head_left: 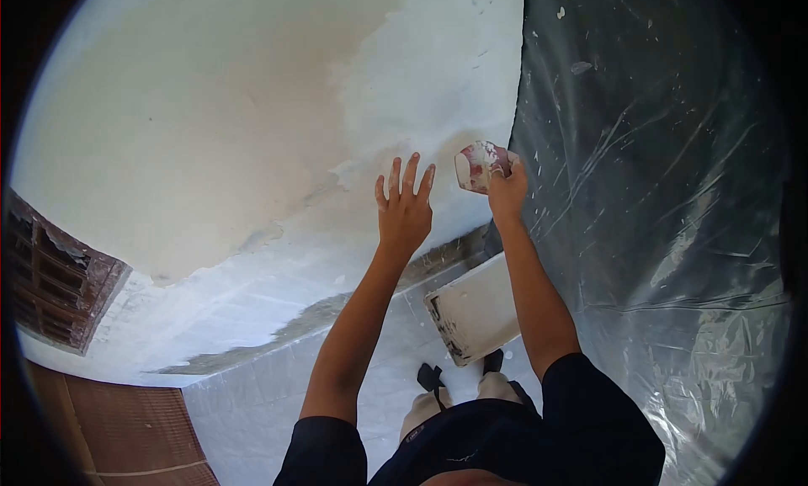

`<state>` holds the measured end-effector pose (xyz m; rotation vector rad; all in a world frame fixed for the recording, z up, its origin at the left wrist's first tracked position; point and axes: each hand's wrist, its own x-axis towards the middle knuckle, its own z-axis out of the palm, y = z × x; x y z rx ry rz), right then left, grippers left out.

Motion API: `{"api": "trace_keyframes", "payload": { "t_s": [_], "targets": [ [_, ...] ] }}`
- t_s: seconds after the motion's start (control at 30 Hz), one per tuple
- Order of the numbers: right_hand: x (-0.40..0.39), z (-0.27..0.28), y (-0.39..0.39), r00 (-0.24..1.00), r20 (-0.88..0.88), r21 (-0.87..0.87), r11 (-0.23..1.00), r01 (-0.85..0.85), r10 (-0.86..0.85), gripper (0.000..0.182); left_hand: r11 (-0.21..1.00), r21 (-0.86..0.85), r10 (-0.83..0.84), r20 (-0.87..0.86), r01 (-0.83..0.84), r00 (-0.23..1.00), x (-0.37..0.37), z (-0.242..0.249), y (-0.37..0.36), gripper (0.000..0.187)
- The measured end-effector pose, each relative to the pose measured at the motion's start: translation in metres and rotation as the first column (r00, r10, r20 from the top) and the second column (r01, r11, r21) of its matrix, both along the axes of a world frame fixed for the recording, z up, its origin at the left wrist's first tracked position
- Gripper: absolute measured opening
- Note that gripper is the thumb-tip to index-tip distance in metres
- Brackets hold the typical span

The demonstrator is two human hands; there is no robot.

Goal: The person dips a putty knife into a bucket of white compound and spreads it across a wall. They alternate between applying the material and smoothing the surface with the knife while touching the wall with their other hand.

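Note:
My left hand [406, 212] reaches up to the white wall [421, 74] with its fingers spread, holding nothing. To its right, my right hand [507, 190] grips a flat reddish piece smeared with white [477, 168], close to the wall's right edge. The thumb lies across its near face, and its exact kind I cannot tell. Around both hands the wall is whitish, with a beige patch [227, 107] spreading to the left. White residue marks my left fingertips.
Dark plastic sheeting [656, 149], spotted with white, hangs to the right. A pale rectangular tray-like thing [475, 305] with a stained end lies near my feet. A brown slatted vent [55, 271] sits in the wall at left, above a brown panel [135, 423].

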<state>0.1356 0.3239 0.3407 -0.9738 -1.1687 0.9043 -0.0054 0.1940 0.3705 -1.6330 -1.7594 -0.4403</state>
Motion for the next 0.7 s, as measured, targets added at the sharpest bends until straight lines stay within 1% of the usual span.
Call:
{"api": "trace_keyframes", "payload": {
  "t_s": [0.07,0.1,0.17,0.2,0.27,0.33,0.4,0.43,0.5,0.53,0.6,0.63,0.7],
  "targets": [
    [0.010,-0.027,-0.013,0.992,0.128,-0.092,0.996,0.016,-0.004,0.029,0.992,-0.122,-0.016,0.085,0.026,0.996,0.007,-0.030,-0.012,0.062],
    [0.015,-0.043,-0.016,0.989,0.151,-0.117,0.993,0.011,0.007,0.029,0.989,-0.147,-0.006,0.108,0.022,0.994,0.010,-0.042,-0.018,0.062],
    [0.024,-0.083,-0.020,0.964,0.266,-0.129,0.991,0.025,0.010,0.030,0.963,-0.246,-0.042,0.259,0.108,0.965,0.015,-0.066,-0.032,0.060],
    [0.029,-0.100,-0.024,0.957,0.289,-0.166,0.986,0.018,0.031,0.030,0.955,-0.278,-0.021,0.284,0.104,0.958,0.017,-0.078,-0.040,0.060],
    [0.036,-0.129,-0.028,0.949,0.303,-0.245,0.970,-0.006,0.083,0.030,0.931,-0.340,-0.009,0.346,0.134,0.938,0.020,-0.097,-0.051,0.052],
    [0.042,-0.149,-0.038,0.943,0.313,-0.322,0.947,-0.009,0.116,0.030,0.915,-0.379,0.014,0.376,0.140,0.926,0.019,-0.121,-0.062,0.052],
    [0.049,-0.156,-0.049,0.901,0.400,-0.363,0.932,-0.016,0.171,0.028,0.883,-0.454,0.064,0.366,0.117,0.928,0.021,-0.146,-0.073,0.057],
    [0.051,-0.159,-0.055,0.894,0.409,-0.388,0.922,-0.014,0.185,0.028,0.871,-0.478,0.084,0.376,0.115,0.923,0.023,-0.151,-0.079,0.056],
    [0.057,-0.173,-0.066,0.828,0.494,-0.417,0.908,-0.042,0.265,0.027,0.841,-0.531,0.137,0.395,0.104,0.908,0.026,-0.172,-0.090,0.055],
    [0.060,-0.184,-0.071,0.820,0.500,-0.439,0.898,-0.037,0.279,0.027,0.825,-0.559,0.176,0.399,0.087,0.900,0.028,-0.182,-0.095,0.055],
    [0.063,-0.201,-0.081,0.820,0.492,-0.391,0.916,-0.093,0.293,0.025,0.810,-0.580,0.197,0.408,0.087,0.891,0.032,-0.201,-0.107,0.053],
    [0.065,-0.207,-0.087,0.814,0.495,-0.411,0.908,-0.088,0.303,0.025,0.798,-0.595,0.216,0.422,0.089,0.881,0.034,-0.211,-0.112,0.053],
    [0.071,-0.221,-0.099,0.794,0.456,-0.512,0.848,-0.135,0.402,0.024,0.773,-0.626,0.245,0.441,0.101,0.863,0.038,-0.227,-0.123,0.052]
  ]
}}
